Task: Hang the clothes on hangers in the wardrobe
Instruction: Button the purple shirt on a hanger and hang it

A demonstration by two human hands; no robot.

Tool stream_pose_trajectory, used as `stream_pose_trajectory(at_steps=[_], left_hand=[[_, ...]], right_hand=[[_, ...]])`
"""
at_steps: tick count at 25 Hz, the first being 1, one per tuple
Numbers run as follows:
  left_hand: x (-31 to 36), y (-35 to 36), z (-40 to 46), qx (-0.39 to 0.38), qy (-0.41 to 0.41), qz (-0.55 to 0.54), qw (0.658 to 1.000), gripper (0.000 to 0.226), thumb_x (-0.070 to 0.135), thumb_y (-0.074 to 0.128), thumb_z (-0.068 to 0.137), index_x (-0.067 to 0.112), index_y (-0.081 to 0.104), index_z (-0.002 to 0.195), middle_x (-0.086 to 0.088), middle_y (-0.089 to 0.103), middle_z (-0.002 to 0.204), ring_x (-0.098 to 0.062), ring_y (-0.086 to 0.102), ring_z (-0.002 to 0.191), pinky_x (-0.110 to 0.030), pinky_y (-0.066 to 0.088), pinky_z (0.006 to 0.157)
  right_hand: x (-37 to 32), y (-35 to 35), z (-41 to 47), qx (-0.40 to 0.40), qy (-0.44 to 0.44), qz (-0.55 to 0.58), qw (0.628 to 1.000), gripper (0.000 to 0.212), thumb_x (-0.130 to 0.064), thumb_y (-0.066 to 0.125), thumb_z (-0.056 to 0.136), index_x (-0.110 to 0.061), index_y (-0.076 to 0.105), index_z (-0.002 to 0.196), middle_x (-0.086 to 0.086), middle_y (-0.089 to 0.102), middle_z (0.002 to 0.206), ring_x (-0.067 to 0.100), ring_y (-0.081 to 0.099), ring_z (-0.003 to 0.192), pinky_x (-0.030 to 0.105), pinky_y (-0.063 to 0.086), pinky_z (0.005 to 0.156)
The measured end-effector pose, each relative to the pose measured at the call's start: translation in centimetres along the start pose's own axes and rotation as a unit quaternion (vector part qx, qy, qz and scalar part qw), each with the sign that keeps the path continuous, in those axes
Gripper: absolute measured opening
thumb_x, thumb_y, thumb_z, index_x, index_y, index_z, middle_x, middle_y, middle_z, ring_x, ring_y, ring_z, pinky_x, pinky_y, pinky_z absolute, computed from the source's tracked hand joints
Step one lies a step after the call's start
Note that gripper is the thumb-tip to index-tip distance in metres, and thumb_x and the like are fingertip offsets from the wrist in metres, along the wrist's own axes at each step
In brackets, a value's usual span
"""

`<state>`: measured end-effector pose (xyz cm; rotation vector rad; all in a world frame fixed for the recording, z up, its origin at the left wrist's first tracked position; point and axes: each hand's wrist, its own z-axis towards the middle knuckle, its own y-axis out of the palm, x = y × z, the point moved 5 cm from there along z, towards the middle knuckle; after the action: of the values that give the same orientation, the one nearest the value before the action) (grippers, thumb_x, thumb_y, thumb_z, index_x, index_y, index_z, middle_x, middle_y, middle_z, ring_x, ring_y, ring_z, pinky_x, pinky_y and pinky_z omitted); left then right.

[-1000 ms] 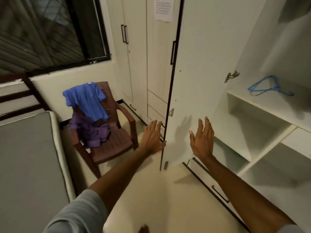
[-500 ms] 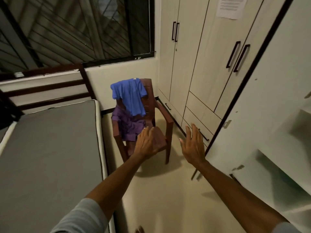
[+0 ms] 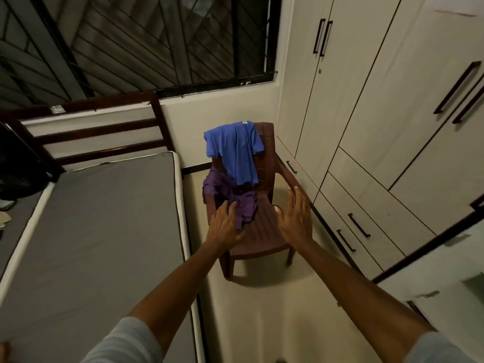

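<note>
1. Reaching for clothes: left hand and right hand, fingers spread, holding nothing.
2. Purple shirt at left fingertips; blue shirt beyond, draped over chair.
3. Next, likely: closing fingers on purple shirt.

Both arms outstretched; left hand and right hand empty, fingers spread

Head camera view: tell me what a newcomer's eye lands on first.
The bright blue shirt draped over the back of the brown plastic chair, mid-frame, stands out first, with a crumpled purple garment on the seat below it. Next come the left hand and right hand, both open, reaching toward that chair.
</note>
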<state>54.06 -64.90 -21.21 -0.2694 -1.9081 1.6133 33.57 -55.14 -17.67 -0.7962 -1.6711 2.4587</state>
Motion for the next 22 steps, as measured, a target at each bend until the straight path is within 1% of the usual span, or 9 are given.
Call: stream_pose_trajectory(at_steps=[3, 5, 9, 12, 15, 17, 19, 21, 22], left_hand=[[-3.2, 0.4, 3.6, -0.005, -0.027, -0.016, 0.999, 0.106, 0.063, 0.063, 0.084, 0.016, 0.009, 0.162, -0.018, 0.016, 0.167, -0.037, 0.023, 0.152, -0.054, 0.03, 0.12], [-5.4, 1.1, 6.7, -0.014, -0.04, -0.02, 0.999, 0.107, 0.065, 0.063, 0.082, 0.015, 0.011, 0.161, -0.017, 0.023, 0.164, -0.036, 0.031, 0.148, -0.055, 0.039, 0.114], [-10.3, 3.1, 14.2, -0.035, -0.079, -0.049, 0.995, 0.101, 0.063, 0.064, 0.081, 0.011, 0.023, 0.157, -0.015, 0.04, 0.152, -0.035, 0.046, 0.134, -0.048, 0.048, 0.104], [-13.0, 3.9, 19.4, -0.052, -0.101, -0.062, 0.992, 0.091, 0.059, 0.066, 0.087, 0.012, 0.027, 0.154, -0.015, 0.044, 0.148, -0.034, 0.047, 0.132, -0.044, 0.044, 0.104], [-16.7, 6.0, 24.6, -0.096, -0.129, -0.079, 0.984, 0.09, 0.06, 0.063, 0.091, 0.01, 0.025, 0.156, -0.017, 0.041, 0.152, -0.036, 0.043, 0.137, -0.046, 0.04, 0.109], [-19.5, 7.4, 27.9, -0.105, -0.186, -0.114, 0.97, 0.088, 0.062, 0.059, 0.093, 0.007, 0.029, 0.155, -0.019, 0.045, 0.151, -0.038, 0.046, 0.136, -0.047, 0.041, 0.109], [-22.4, 8.7, 31.0, -0.08, -0.25, -0.175, 0.949, 0.085, 0.068, 0.053, 0.094, 0.005, 0.04, 0.148, -0.018, 0.056, 0.139, -0.036, 0.056, 0.126, -0.049, 0.048, 0.106], [-25.2, 10.5, 33.8, -0.064, -0.32, -0.235, 0.916, 0.086, 0.078, 0.044, 0.092, 0.007, 0.048, 0.14, -0.016, 0.063, 0.128, -0.034, 0.064, 0.117, -0.049, 0.053, 0.101], [-26.9, 11.9, 34.9, -0.065, -0.359, -0.259, 0.894, 0.088, 0.079, 0.042, 0.092, 0.007, 0.047, 0.143, -0.016, 0.062, 0.133, -0.035, 0.063, 0.12, -0.049, 0.052, 0.102]], right_hand=[[-1.7, 3.0, 5.3, -0.013, 0.005, 0.011, 1.0, 0.069, -0.044, 0.049, 0.104, -0.003, 0.03, 0.156, 0.024, 0.037, 0.157, 0.04, 0.04, 0.142, 0.053, 0.04, 0.114], [-2.4, 6.5, 8.6, -0.029, 0.002, 0.01, 1.0, 0.07, -0.045, 0.049, 0.104, -0.004, 0.029, 0.157, 0.023, 0.036, 0.158, 0.039, 0.039, 0.142, 0.051, 0.039, 0.114], [-2.7, 15.8, 14.1, -0.108, 0.002, -0.001, 0.994, 0.085, -0.039, 0.065, 0.093, -0.004, 0.023, 0.159, 0.022, 0.032, 0.161, 0.037, 0.037, 0.144, 0.05, 0.042, 0.113], [-2.9, 22.6, 17.8, -0.188, 0.009, -0.011, 0.982, 0.091, -0.04, 0.065, 0.087, -0.005, 0.021, 0.159, 0.019, 0.036, 0.159, 0.035, 0.041, 0.143, 0.048, 0.042, 0.113], [-4.1, 28.2, 22.7, -0.236, 0.03, 0.006, 0.971, 0.079, -0.027, 0.066, 0.089, -0.007, 0.03, 0.157, 0.014, 0.04, 0.157, 0.031, 0.041, 0.143, 0.041, 0.035, 0.117], [-5.3, 31.9, 26.3, -0.254, 0.031, 0.038, 0.966, 0.073, -0.018, 0.067, 0.091, -0.008, 0.034, 0.156, 0.014, 0.04, 0.157, 0.03, 0.038, 0.144, 0.038, 0.03, 0.118], [-5.8, 36.3, 29.4, -0.266, 0.04, 0.059, 0.961, 0.067, -0.015, 0.067, 0.091, -0.009, 0.04, 0.152, 0.014, 0.044, 0.153, 0.03, 0.04, 0.142, 0.038, 0.033, 0.116], [-6.6, 40.8, 31.9, -0.281, 0.037, 0.075, 0.956, 0.059, -0.015, 0.067, 0.091, -0.011, 0.048, 0.147, 0.011, 0.049, 0.149, 0.029, 0.042, 0.14, 0.039, 0.038, 0.115], [-7.0, 42.7, 32.9, -0.287, 0.032, 0.082, 0.954, 0.055, -0.015, 0.067, 0.09, -0.012, 0.052, 0.143, 0.01, 0.052, 0.146, 0.029, 0.044, 0.138, 0.041, 0.04, 0.114]])
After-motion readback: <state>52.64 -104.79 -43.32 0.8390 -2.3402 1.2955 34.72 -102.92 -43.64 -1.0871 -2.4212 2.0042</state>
